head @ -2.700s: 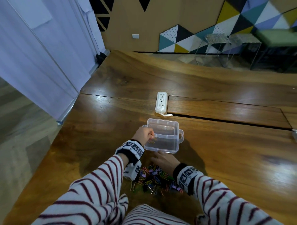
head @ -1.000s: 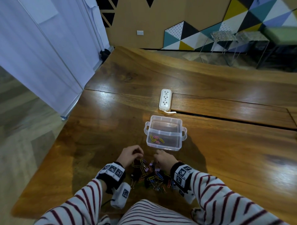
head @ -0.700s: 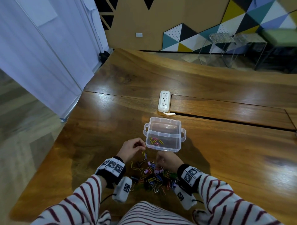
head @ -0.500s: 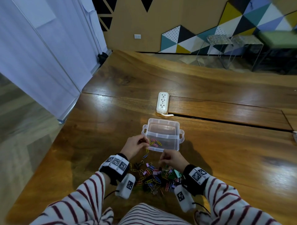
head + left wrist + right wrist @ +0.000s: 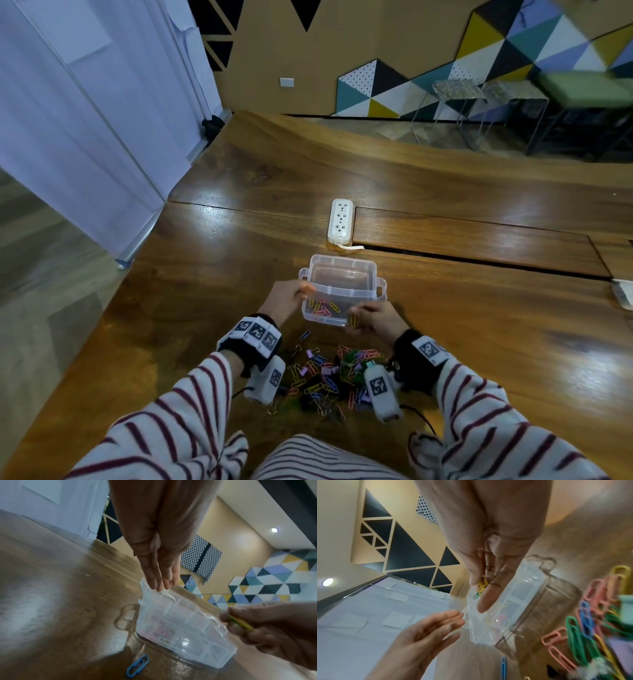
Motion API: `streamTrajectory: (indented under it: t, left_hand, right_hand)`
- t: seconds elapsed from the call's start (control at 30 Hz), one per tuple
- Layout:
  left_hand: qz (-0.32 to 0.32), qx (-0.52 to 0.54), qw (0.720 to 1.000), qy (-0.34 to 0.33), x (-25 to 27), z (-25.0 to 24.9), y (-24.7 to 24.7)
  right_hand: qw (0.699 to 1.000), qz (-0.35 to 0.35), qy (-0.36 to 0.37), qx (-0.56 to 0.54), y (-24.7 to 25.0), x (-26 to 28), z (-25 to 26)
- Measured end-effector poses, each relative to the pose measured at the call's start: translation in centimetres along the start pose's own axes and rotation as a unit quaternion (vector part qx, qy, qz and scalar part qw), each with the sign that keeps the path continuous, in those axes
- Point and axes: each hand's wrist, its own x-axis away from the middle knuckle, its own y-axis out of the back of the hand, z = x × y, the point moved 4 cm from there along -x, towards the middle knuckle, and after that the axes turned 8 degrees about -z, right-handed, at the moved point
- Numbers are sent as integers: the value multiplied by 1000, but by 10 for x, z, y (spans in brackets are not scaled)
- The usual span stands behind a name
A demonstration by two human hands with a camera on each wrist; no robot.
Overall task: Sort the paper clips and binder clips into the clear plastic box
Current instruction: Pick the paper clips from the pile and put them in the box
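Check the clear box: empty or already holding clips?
Not empty. The clear plastic box holds a few paper clips in its near compartment; the far compartment looks bare.

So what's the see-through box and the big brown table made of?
The see-through box looks like thin, clear, glossy plastic: coloured clips show through its walls. The big brown table looks like varnished wood: grain streaks and shiny light patches, though it could be veneer.

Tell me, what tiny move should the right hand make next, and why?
Probably carry on forward over the clear plastic box and let go. The right hand pinches yellow and green paper clips at the box's near rim, other clips already lie in the near compartment, and the left hand is open with nothing in it.
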Motion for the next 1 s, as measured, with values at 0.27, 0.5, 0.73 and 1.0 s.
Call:
streamTrajectory:
  t: [0.27, 0.5, 0.73, 1.0]
  left_hand:
    - [71, -142, 982, 99, 49, 75, 16]
    - [91, -208, 967, 113, 83, 80, -18]
    - [-3, -193, 973, 123, 81, 73, -42]
    - [-14, -190, 974, 123, 76, 73, -36]
  right_hand:
    - [937, -32, 99, 334, -31, -31, 33]
    - [776, 18, 276, 566, -74, 13, 7]
    - [729, 59, 207, 649, -84, 21, -32]
    - [749, 55, 205, 628, -92, 16, -40]
